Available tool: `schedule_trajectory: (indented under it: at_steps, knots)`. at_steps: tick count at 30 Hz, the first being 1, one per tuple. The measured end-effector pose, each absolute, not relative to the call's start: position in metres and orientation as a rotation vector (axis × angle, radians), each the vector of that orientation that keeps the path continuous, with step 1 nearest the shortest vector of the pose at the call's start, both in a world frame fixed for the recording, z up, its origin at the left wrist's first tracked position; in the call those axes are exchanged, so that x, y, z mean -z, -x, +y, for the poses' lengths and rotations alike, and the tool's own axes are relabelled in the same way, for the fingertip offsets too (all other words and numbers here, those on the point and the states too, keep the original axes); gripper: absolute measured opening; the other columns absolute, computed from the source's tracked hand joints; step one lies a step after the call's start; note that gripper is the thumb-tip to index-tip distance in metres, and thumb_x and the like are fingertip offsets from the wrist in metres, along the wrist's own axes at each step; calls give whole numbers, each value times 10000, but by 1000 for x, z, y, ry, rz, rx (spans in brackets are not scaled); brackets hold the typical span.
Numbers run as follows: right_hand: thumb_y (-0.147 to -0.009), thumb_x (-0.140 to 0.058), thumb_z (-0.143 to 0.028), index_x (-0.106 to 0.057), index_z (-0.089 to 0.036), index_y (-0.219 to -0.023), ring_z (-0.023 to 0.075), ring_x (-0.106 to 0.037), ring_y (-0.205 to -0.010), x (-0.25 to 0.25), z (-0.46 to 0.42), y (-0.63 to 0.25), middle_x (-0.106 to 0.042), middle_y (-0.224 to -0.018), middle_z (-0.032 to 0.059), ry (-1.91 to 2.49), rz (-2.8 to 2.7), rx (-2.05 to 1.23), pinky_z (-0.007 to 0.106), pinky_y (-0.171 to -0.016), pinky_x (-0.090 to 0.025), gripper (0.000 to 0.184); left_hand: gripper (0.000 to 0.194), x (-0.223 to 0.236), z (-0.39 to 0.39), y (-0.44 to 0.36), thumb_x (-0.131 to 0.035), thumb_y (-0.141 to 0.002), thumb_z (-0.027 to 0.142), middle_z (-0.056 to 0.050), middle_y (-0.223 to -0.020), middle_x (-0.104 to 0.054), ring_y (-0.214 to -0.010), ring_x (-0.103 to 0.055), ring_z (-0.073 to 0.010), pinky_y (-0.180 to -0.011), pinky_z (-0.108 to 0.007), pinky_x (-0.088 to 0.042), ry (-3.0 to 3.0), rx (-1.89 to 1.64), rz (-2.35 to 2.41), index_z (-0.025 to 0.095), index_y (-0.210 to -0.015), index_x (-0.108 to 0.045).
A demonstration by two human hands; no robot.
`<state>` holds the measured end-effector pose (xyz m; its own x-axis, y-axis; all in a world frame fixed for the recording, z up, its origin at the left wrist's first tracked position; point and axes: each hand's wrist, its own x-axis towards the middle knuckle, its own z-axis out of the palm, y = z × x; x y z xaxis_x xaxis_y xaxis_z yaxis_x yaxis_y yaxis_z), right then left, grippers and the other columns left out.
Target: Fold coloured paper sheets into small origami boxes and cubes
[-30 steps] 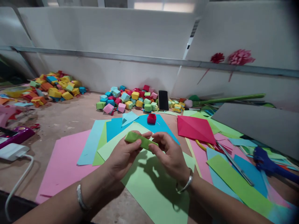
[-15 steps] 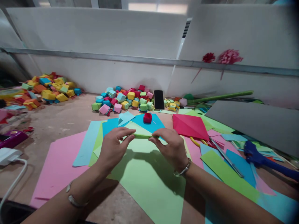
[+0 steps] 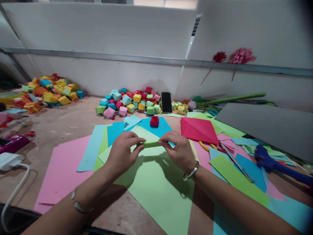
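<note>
Between my two hands stretches a narrow green paper strip (image 3: 151, 144), held level over the sheets. My left hand (image 3: 126, 148) pinches its left end between thumb and fingers. At the other end, my right hand (image 3: 178, 148) pinches it in the same way. Beneath lies a large pale green paper sheet (image 3: 158, 182), with the shadows of my hands on it. Just beyond the strip, a small red paper box (image 3: 154, 121) stands on blue paper (image 3: 165, 125). A folded light blue paper piece (image 3: 131, 122) rests to its left.
Heaps of coloured paper cubes (image 3: 137, 99) lie along the wall, with a phone (image 3: 166, 102) beside them. Pink sheets (image 3: 63, 169) spread at left, near a white charger (image 3: 11, 161). On the right are a red sheet (image 3: 199, 131), metal tweezers (image 3: 238, 164) and a blue-handled tool (image 3: 276, 166).
My left fingers have shifted slightly right along the strip, which now tilts a little. The whole view has moved slightly as my head tipped.
</note>
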<state>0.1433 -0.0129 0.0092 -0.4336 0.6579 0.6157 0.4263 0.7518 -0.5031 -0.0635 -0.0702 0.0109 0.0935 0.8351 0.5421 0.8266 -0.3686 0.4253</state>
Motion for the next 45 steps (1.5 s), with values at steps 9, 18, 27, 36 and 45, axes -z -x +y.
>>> schedule_trajectory:
  at_steps: [9,18,27,36,45]
  knots:
    - [-815,-653,-113,-705,-153,-761,162,-572,-725,-14,-14,-144,-659,-730,37,760,-2203,-321,272,-650,-431,85,96,-14,-71,60,-733,-755,137,-10,-707,-654,-576,-553,-106,-542,-234,-418,-2078,-1223,1751,190,-817,-784]
    - [-767,-719,-163,-772,-200,-893,192,-572,-791,-17,-17,-140,-699,-804,64,860,-2524,-361,315,-718,-419,142,109,-13,-73,54,-729,-717,131,14,-617,-563,-629,-556,-126,-590,-252,-395,-1988,-957,1696,220,-741,-787]
    - [-686,-675,-125,-769,-168,-761,131,-615,-627,-22,-13,-142,-734,-691,2,1319,-2267,-1319,208,-545,-437,128,150,-8,-73,53,-716,-668,301,-14,-651,-698,-589,-592,-155,-533,-254,-419,-1481,-714,1588,180,-748,-755]
    - [-638,-767,-107,-669,-191,-648,122,-567,-599,-12,-21,-131,-659,-632,-13,1461,-2464,-709,227,-502,-348,130,88,1,-76,39,-707,-678,182,26,-601,-626,-574,-538,-138,-533,-255,-355,-1790,-715,1810,199,-610,-655]
    - [-723,-753,-158,-693,-200,-690,138,-548,-685,-14,-22,-132,-627,-738,9,1453,-2633,-522,251,-542,-303,80,223,6,-86,34,-556,-856,111,-49,-758,-626,-776,-543,-210,-652,-317,-405,-2456,-463,1727,207,-772,-738]
